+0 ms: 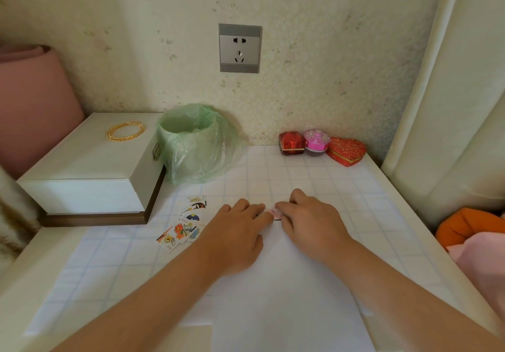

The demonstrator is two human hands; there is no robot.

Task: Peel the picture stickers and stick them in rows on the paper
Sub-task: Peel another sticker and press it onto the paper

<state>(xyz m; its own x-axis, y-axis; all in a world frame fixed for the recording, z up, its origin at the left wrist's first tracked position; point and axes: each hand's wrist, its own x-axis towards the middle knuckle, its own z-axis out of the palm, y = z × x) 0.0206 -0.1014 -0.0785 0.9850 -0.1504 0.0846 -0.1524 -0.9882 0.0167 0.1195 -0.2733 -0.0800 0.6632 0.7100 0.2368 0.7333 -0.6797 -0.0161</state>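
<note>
Now the pink sticker (273, 213) lies on the paper (281, 291), between your hands. Your left hand (235, 231) touches it with straight fingers; your right hand (308, 220) pinches it.

Two hands (232, 231), one pinched sticker (273, 212), three trinket boxes (317, 141), one bin (191, 144)

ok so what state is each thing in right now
left hand, fingertips touching the sticker
right hand, fingertips on the sticker too
sticker pile, loose, fanned out
paper, lying flat
white box, lid closed
bin, lined, open on top
socket, nothing plugged in
heart box, closed
</note>
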